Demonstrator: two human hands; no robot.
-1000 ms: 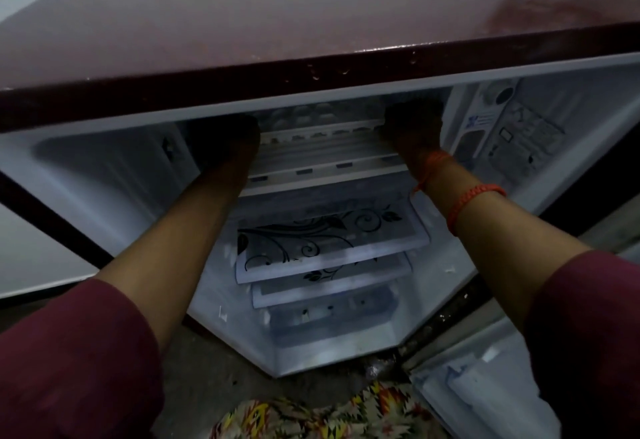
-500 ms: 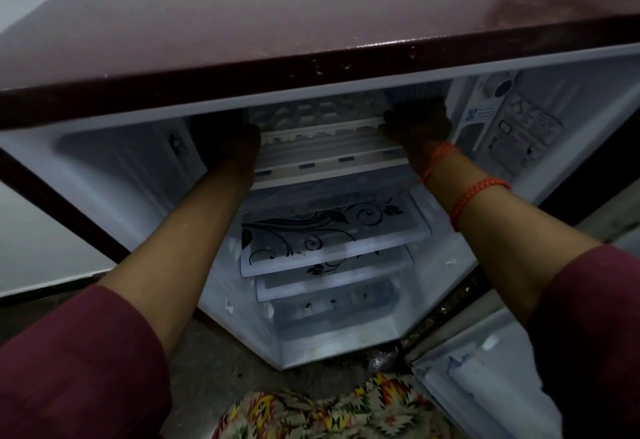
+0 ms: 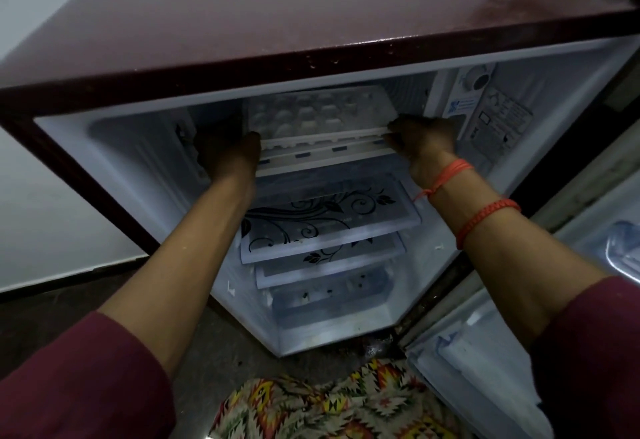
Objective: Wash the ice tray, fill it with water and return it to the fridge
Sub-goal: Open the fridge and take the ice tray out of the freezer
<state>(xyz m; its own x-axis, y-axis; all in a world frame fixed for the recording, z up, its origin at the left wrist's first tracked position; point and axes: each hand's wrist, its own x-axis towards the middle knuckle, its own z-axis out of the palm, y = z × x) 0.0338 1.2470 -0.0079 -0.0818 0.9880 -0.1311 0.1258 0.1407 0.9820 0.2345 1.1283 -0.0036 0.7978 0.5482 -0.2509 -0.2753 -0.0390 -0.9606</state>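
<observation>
- The ice tray (image 3: 311,113) lies in the top compartment of the fridge (image 3: 138,161), just under its top edge. The tray's front rim is at the compartment's front lip.
- Its long axis runs side to side across the opening, so one short end faces each hand and the front rim faces the person.
- The right hand (image 3: 424,142) is at the right end, with its fingers curled and pinching the front rim.
- The left hand (image 3: 227,154) is against the left end. It is deep in shadow, so whether its fingers are closed on the tray or only resting beside it cannot be told.
- Both hands are about equally near, one at each end, so the tray will probably travel level along the front-to-back line, whichever way it goes.
- Below are a shelf (image 3: 329,224) printed with black leaf scrolls and a second one under it. The open door (image 3: 519,352) stands off the fridge's right edge.
</observation>
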